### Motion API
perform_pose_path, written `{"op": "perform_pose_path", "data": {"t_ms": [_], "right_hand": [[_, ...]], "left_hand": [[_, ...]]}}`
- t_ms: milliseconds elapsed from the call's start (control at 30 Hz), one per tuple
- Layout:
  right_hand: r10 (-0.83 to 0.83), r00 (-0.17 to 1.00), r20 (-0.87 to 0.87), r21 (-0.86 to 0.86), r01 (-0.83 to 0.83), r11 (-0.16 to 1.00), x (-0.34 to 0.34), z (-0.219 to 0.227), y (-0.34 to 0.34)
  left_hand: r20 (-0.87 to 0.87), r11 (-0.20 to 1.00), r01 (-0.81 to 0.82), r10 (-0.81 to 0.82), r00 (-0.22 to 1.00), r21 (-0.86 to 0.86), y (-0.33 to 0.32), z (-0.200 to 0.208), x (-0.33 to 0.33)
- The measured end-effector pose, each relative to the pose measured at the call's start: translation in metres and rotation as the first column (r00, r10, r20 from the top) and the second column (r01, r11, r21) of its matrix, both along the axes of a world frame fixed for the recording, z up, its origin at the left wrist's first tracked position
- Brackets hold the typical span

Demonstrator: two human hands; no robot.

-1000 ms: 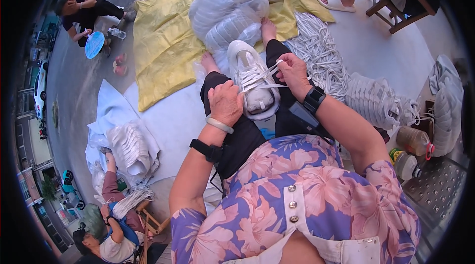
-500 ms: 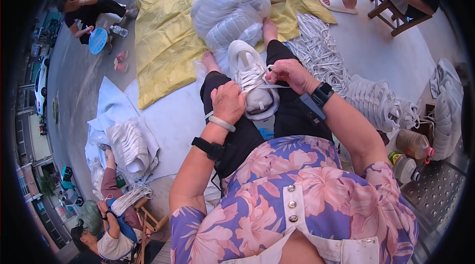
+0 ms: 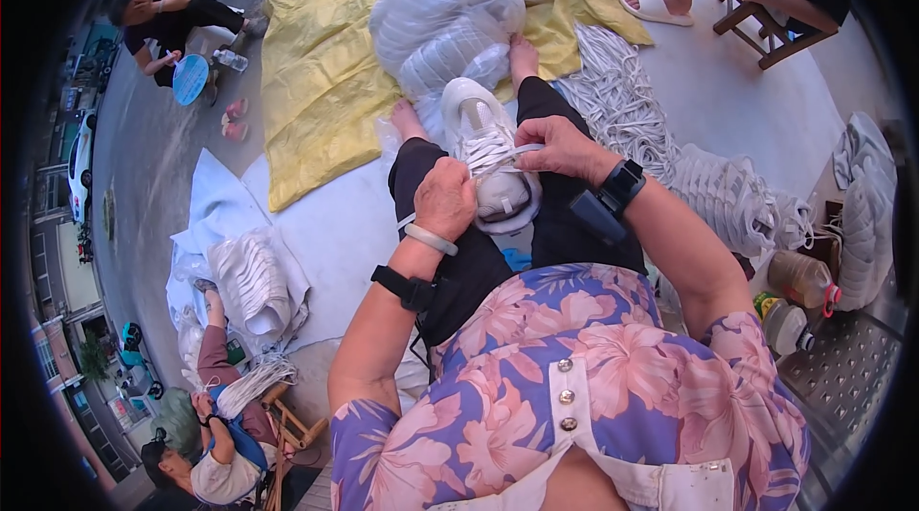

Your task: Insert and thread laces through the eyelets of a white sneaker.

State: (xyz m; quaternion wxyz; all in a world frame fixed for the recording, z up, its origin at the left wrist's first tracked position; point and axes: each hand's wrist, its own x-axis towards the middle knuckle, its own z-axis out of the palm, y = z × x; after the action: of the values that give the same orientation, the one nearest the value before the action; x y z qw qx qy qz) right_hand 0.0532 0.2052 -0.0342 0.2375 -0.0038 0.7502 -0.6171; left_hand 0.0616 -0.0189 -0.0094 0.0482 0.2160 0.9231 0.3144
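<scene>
A white sneaker (image 3: 476, 114) rests between my legs, toe pointing away from me, its opening and tongue toward my body. White shoelace (image 3: 493, 159) crosses its upper. At the shoe's right side, my right hand (image 3: 558, 149) pinches a stretch of the lace between thumb and fingers. My left hand (image 3: 446, 197) is closed against the shoe's left side, back of the hand up; its fingertips are mostly hidden, and what they grip, if anything, does not show.
A pile of loose white laces (image 3: 613, 95) lies to the right, with a row of white shoes (image 3: 723, 190) nearer. Ahead, plastic-wrapped shoes (image 3: 450, 18) sit on a yellow sheet (image 3: 325, 80). Stacked white shoe pieces (image 3: 251, 281) lie at left. Bottles (image 3: 802, 278) stand right; other people sit around.
My right hand has closed in more flatly over the lace near the shoe's tongue. The left hand has shifted only slightly beside the shoe.
</scene>
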Motion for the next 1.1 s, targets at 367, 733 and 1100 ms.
{"op": "perform_pose_path", "data": {"t_ms": [367, 733, 1100], "right_hand": [[0.099, 0.884, -0.456, 0.330, 0.065, 0.942, 0.009, -0.003, -0.018], [0.061, 0.899, -0.433, 0.366, 0.113, 0.924, 0.019, 0.000, -0.020], [0.301, 0.743, -0.598, 0.538, 0.093, 0.838, 0.020, -0.013, -0.005]], "left_hand": [[0.251, 0.978, 0.158, -0.188, 0.950, 0.136, -0.069, 0.045, 0.009], [0.345, 0.990, 0.091, -0.125, 0.930, 0.111, -0.124, 0.079, 0.064], [0.001, 0.979, 0.202, -0.202, 0.979, 0.014, -0.082, 0.109, 0.055]]}}
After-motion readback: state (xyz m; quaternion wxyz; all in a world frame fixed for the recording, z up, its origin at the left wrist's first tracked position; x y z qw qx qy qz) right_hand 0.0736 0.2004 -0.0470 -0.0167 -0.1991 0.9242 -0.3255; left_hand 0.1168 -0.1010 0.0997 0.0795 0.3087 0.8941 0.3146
